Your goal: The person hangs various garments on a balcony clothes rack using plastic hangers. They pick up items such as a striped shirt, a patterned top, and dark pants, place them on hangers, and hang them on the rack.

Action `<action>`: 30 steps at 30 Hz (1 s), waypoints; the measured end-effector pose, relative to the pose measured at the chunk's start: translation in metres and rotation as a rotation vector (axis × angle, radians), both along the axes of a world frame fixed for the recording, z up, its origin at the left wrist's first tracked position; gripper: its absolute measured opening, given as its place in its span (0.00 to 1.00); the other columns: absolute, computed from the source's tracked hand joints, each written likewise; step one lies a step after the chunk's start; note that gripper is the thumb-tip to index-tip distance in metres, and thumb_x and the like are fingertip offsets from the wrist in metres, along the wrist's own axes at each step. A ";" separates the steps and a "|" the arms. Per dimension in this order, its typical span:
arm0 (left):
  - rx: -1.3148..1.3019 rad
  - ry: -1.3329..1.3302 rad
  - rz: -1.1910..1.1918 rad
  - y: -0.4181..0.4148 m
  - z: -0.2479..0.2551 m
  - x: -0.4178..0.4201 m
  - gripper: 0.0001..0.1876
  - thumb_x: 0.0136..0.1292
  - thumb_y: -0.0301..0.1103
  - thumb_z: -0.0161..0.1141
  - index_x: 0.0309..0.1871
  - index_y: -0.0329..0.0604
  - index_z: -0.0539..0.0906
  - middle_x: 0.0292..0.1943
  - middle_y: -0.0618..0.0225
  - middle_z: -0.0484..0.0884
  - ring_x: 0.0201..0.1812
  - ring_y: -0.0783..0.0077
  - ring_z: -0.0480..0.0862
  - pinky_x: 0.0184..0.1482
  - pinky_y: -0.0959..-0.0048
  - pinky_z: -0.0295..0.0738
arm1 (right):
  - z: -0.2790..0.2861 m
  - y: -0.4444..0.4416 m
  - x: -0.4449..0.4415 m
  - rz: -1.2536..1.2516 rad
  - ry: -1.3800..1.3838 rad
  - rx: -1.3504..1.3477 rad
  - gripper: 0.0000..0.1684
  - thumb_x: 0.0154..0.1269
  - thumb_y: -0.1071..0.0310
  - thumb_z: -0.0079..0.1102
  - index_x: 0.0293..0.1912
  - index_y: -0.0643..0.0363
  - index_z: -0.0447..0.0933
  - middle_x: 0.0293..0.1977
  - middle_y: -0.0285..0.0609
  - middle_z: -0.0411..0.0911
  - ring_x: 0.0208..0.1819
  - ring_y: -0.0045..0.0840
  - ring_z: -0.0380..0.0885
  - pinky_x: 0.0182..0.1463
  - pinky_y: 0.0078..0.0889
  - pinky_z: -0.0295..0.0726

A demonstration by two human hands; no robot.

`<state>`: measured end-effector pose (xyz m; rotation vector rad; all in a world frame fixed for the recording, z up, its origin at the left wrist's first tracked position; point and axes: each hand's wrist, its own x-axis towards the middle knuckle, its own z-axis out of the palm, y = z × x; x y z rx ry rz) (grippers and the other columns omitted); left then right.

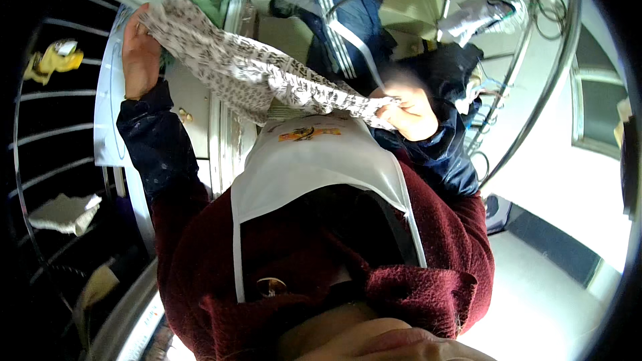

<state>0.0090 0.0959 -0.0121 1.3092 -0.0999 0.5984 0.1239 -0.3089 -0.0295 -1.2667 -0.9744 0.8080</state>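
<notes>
A patterned cloth garment (241, 67), pale with small dark marks, is stretched between both hands above a white apron. My left hand (140, 55) is raised at the upper left, its fingers at the garment's far end and partly behind it. My right hand (411, 110) pinches the narrow gathered end near the chest; that hand is partly blurred. Beyond the cloth hangs a dark blue garment with white stripes (333, 20). A white strap or hanger-like strip, blurred, passes in front of it down to my right hand.
A metal rack with curved rails (546, 80) stands on the right, with a shiny plastic bag (481, 12) at its top. Dark cloth lies beside my right arm. Another wire rack (55, 93) on the left holds a yellow packet (55, 61) and a white piece of cloth or foam (66, 214).
</notes>
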 end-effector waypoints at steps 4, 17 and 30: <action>-0.108 0.325 -0.292 -0.034 -0.063 0.053 0.27 0.56 0.35 0.51 0.60 0.38 0.64 0.54 0.62 0.68 0.54 0.66 0.69 0.56 0.71 0.63 | -0.019 -0.028 -0.009 -0.470 0.334 0.260 0.19 0.59 0.57 0.59 0.39 0.64 0.71 0.30 0.33 0.73 0.29 0.12 0.68 0.35 0.17 0.68; 0.184 1.164 -0.905 -0.150 -0.215 0.094 0.42 0.58 0.63 0.46 0.67 0.40 0.54 0.66 0.54 0.53 0.67 0.59 0.52 0.66 0.64 0.46 | -0.099 -0.161 0.025 -1.064 1.027 0.451 0.27 0.66 0.50 0.41 0.56 0.59 0.66 0.52 0.46 0.71 0.51 0.38 0.71 0.56 0.42 0.68; 0.737 0.802 -0.468 -0.213 -0.298 0.146 0.30 0.60 0.40 0.58 0.62 0.41 0.60 0.54 0.51 0.69 0.53 0.58 0.72 0.52 0.62 0.68 | -0.222 -0.213 0.148 -1.292 0.509 -0.127 0.28 0.67 0.49 0.43 0.50 0.68 0.69 0.43 0.45 0.75 0.40 0.30 0.75 0.46 0.30 0.72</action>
